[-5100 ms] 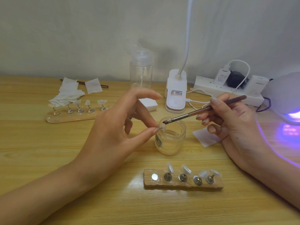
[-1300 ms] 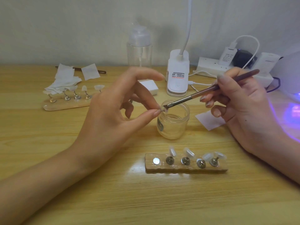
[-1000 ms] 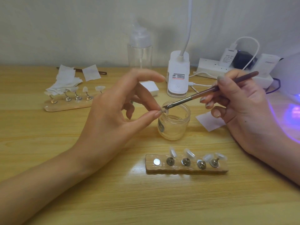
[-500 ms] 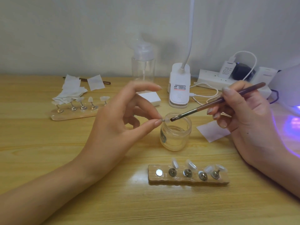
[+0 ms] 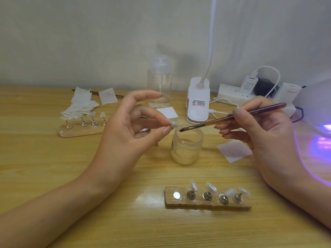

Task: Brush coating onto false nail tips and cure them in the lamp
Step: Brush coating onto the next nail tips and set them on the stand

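Observation:
My left hand (image 5: 125,127) pinches a small clear nail tip (image 5: 174,124) between thumb and a finger, just above the open glass jar (image 5: 187,147). My right hand (image 5: 265,133) holds a thin brown brush (image 5: 232,117) like a pen, its bristles right beside the nail tip over the jar's mouth. A wooden holder (image 5: 207,198) near me carries several nail tips on metal pegs, with its leftmost magnet bare. A second wooden holder (image 5: 80,128) with several tips sits at the back left. The curing lamp (image 5: 317,104) glows purple at the right edge.
A clear pump bottle (image 5: 159,83), a white clip lamp base (image 5: 198,101) and a power strip (image 5: 250,93) with plugs stand along the wall. White wipes (image 5: 80,104) lie at the back left, one white pad (image 5: 233,151) right of the jar.
The brush tip has drawn back slightly from the nail tip and sits just to its right. Both hands otherwise stay over the jar; the camera view shifted a little.

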{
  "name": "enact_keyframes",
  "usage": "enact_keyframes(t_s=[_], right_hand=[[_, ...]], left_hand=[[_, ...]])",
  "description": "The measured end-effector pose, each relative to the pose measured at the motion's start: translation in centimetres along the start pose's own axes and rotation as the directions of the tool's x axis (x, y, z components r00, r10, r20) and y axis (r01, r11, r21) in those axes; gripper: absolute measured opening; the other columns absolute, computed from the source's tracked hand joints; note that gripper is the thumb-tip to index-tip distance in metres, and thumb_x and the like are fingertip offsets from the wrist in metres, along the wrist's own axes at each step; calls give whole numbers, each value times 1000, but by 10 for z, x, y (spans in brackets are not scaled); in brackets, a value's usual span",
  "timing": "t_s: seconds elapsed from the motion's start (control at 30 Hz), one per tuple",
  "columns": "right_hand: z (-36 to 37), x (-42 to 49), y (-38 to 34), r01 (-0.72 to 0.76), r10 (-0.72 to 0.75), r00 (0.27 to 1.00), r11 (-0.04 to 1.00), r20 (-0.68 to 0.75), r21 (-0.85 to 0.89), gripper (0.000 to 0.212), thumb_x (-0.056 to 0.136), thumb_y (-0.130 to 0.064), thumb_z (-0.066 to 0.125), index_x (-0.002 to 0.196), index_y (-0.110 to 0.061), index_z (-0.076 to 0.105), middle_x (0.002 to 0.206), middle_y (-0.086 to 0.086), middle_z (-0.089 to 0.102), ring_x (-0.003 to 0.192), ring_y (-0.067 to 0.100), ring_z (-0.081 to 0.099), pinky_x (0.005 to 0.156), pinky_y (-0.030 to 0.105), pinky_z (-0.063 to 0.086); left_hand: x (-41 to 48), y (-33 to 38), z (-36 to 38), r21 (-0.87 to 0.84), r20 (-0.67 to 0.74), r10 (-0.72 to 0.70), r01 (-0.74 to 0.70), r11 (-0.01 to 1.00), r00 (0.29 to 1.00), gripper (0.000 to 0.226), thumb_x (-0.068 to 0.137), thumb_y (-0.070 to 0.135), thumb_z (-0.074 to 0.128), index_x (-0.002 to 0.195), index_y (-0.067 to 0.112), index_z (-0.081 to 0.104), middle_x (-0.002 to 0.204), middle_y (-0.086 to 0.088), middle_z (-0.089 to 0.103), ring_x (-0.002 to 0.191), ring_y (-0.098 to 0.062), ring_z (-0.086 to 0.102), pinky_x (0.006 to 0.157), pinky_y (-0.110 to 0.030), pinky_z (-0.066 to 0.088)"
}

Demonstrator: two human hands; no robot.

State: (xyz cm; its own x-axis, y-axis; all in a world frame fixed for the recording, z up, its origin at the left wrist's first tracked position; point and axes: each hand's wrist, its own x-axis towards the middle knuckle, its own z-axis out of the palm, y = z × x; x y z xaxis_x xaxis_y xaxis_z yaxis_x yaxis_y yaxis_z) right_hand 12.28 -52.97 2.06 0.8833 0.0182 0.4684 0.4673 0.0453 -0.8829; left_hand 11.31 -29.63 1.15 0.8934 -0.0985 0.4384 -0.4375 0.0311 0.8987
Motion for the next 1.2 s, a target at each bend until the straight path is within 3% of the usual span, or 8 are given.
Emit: enact_keyframes(t_s=[0.13,0.3,0.4,0.6,0.73,1.03,1.2], right_hand=[[-1,0,1,-5,5,1000,1000,-10,19,11,87,-32,68,77,-28,64,76,7,73,71,22,73,60,24,56],[-6,0,2,-79,81,996,993,-30,84,14,78,-35,73,71,-27,64,68,7,71,59,16,66,54,20,52],[-7,3,2,-154,160,986,979,-40,131,16,72,-36,75,68,-25,64,65,8,69,53,12,61,51,16,49],[-2,8,3,-255,265,964,943,-18,216,15,71,-37,72,69,-25,63,65,4,68,54,7,59,51,15,49],[4,5,6,-267,267,963,937,29,225,14,75,-36,70,71,-25,65,69,5,70,58,8,62,55,16,51],[1,6,7,-266,275,961,950,-34,165,21,75,-35,69,79,-18,58,69,7,70,57,9,62,52,17,50],[4,5,6,-212,213,977,953,16,219,13,77,-35,68,70,-27,63,67,5,70,57,10,62,53,17,50]], left_hand=[[0,0,-2,65,14,11,-12,998,1000,52,76,20,76,124,26,57,87,1,72,89,-12,72,61,-20,53],[-2,-1,-3,144,68,-5,-5,990,998,49,77,23,76,123,31,58,87,2,73,90,-15,72,70,-28,58],[-1,-2,-3,139,85,-26,14,990,996,49,77,22,75,122,30,59,86,2,73,88,-14,72,68,-22,54],[-1,-2,-3,171,75,-24,11,985,997,49,78,19,76,123,29,60,84,2,72,82,-11,70,61,-25,51],[0,-4,-3,198,68,-16,2,980,998,51,81,5,78,122,30,60,83,3,72,79,-9,68,58,-30,49],[-1,-5,-3,220,59,-4,-9,975,998,52,82,4,79,122,30,60,82,3,72,78,-10,67,55,-39,47],[-1,-5,-3,233,62,2,-16,972,998,51,81,5,79,122,30,60,82,4,72,78,-9,67,55,-40,45]])
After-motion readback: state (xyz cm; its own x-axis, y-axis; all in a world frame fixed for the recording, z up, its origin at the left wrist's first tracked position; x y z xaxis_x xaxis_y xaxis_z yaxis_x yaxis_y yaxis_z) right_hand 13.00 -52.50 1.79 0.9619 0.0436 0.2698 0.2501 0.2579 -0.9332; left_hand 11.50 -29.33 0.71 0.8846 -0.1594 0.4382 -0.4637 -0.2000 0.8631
